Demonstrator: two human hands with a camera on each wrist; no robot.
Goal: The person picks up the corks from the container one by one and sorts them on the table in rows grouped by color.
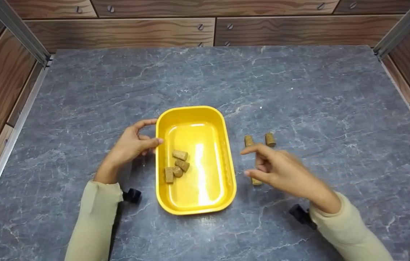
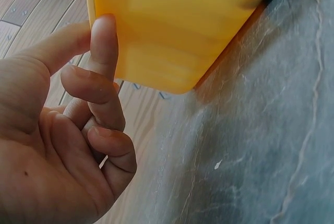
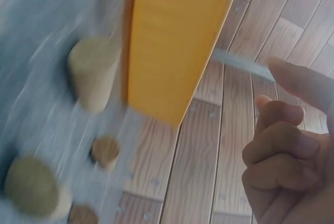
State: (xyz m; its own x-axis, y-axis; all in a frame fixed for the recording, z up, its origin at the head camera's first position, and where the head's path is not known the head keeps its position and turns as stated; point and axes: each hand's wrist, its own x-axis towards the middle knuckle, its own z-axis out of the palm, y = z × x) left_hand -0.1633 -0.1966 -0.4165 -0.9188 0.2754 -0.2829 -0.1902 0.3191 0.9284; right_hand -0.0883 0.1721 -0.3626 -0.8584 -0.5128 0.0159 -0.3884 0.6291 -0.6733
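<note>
A yellow plastic tray [image 1: 223,145] stands in the middle of the table, with several corks [image 1: 180,155] grouped in its left half. My left hand [image 1: 130,143] pinches the tray's left wall, thumb over the rim and index finger on the outside. Its other fingers are curled beside the wall in the left wrist view. To the right of the tray, my right hand [image 1: 281,170] hovers with nothing between thumb and index finger, which are spread apart. Its remaining fingers are bent. Near it lie a cork [image 1: 270,139], a second cork [image 1: 249,140] and a partly hidden cork [image 1: 256,182].
In the right wrist view, several corks [image 3: 94,72] are scattered on the table alongside the tray wall [image 3: 172,41]. The grey marbled table [image 1: 205,79] is bordered by wood-patterned panels [image 1: 118,34] and metal posts [image 1: 20,32]. Small white specks dot the tabletop.
</note>
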